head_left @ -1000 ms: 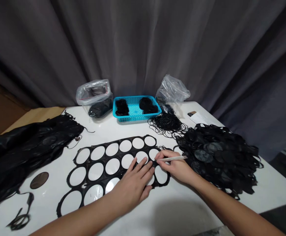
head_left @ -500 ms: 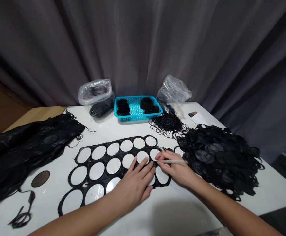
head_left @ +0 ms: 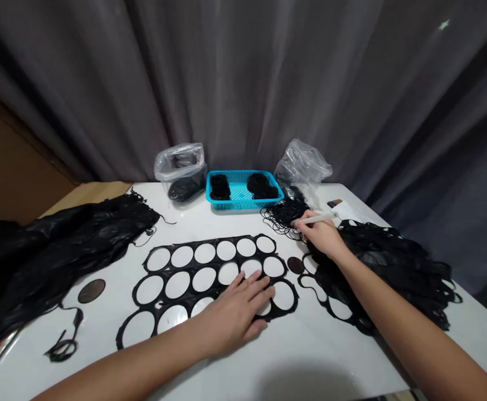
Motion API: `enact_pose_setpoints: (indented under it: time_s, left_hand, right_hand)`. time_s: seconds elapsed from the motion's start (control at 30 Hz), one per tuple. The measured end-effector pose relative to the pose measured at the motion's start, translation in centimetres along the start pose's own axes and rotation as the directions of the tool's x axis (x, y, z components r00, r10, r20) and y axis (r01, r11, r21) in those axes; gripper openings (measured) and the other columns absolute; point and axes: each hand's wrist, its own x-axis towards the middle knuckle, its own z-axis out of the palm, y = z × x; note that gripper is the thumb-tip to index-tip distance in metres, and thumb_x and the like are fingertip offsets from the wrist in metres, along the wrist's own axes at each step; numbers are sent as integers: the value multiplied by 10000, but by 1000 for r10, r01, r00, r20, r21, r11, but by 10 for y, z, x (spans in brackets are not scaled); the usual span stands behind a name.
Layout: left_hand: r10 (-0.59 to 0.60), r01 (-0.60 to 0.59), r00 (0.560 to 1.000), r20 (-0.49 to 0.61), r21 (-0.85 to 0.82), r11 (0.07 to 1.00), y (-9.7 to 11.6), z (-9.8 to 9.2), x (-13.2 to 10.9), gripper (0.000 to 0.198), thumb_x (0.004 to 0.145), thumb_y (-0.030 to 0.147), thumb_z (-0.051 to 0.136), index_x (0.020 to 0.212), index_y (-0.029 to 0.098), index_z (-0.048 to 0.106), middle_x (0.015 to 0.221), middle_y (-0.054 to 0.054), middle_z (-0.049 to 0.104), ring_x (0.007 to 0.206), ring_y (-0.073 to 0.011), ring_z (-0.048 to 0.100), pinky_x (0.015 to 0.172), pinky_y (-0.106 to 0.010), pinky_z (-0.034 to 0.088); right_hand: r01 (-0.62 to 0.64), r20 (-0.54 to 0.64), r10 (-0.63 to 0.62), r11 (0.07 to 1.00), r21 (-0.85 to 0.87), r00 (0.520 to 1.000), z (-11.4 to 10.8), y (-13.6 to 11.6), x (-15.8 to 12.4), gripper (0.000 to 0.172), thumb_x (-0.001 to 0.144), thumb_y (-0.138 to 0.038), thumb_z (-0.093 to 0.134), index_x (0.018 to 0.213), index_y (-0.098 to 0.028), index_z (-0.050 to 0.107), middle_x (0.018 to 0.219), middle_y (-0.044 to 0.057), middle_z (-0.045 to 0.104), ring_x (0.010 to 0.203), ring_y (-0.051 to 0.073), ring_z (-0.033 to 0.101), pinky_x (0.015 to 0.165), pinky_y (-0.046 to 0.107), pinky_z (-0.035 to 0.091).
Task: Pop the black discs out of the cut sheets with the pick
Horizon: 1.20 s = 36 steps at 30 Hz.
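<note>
Head view: left hand (head_left: 235, 314) flat and open, pinning black punched sheet of round cut-outs (head_left: 192, 268) at frame centre; right hand (head_left: 322, 236) pinches thin white stick (head_left: 316, 219) over tangle of thin black rings (head_left: 283, 214), upper right of centre, likely ring drop-off, next move needs steady tip on sheet.

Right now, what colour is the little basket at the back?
The basket is bright blue, clear in the head view.

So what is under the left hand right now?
The left hand lies flat on the black punched sheet, which rests on the white table. The palm hides the sheet's near edge there.
</note>
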Motion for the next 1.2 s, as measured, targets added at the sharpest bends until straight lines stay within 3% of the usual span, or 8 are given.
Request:
enact_pose_setpoints:
  time_s: [0.13,0.3,0.87,0.93,1.07,1.1,1.13,1.2]
  left_hand:
    - [-119,128,988,-93,96,987,-2,-1,-13,556,948,296,578,1450,105,435,1530,-192,408,1428,-325,384,1158,-495,367]
    - [-139,168,981,-133,239,956,-10,13,-29,587,927,360,640,1430,115,463,1516,-207,423,1422,-344,389,1147,-504,377]
    - [-162,189,978,-133,228,955,-12,21,-32,603,929,368,630,1471,198,431,1562,-143,378,1454,-313,344,1181,-514,302]
    - [-164,190,977,-133,212,959,-12,20,-32,616,918,350,646,1475,203,428,1573,-146,355,1466,-322,314,1180,-529,297]
    - [-188,213,970,-153,163,963,-14,19,-33,653,883,332,688,1478,260,428,1635,-124,210,1503,-399,139,1161,-613,273]
    - [-203,224,968,-149,147,963,-14,18,-34,657,874,334,699,1474,275,437,1641,-125,187,1499,-429,113,1146,-636,279]
    - [-216,234,966,-140,131,963,-14,18,-34,655,868,335,706,1468,285,448,1641,-132,178,1490,-457,103,1132,-653,287]
    - [-230,243,966,-119,108,964,-14,16,-34,631,874,341,702,1458,295,468,1634,-145,190,1476,-489,114,1116,-671,296]
  right_hand:
    - [-86,351,-41,937,339,935,31,-25,-38,257,826,-406,631,735,-203,502,921,54,701,619,144,556,563,268,429]
    - [-4,493,-184,934,357,850,60,-43,-82,187,861,-306,613,742,-196,521,903,39,696,853,186,615,737,286,445]
    - [204,422,-274,957,204,864,74,-41,-95,131,913,-221,559,784,-197,552,898,24,671,832,176,581,744,296,431]
    - [351,415,-384,923,156,825,75,-41,-102,116,934,-195,530,822,-196,561,912,45,664,881,195,578,767,308,442]
    - [681,447,-591,730,-57,671,78,-36,-106,137,908,-132,508,1013,-168,586,1042,130,655,995,271,558,847,388,448]
    - [708,435,-605,697,-115,667,77,-33,-100,165,887,-118,513,1028,-163,587,1053,142,655,999,281,558,855,397,447]
    - [698,402,-598,694,-174,694,75,-30,-89,167,877,-114,510,1016,-164,588,1043,146,656,983,282,563,848,394,447]
    - [584,265,-523,759,-288,810,68,-21,-60,131,899,-138,465,940,-173,584,945,132,653,888,262,575,783,360,447]
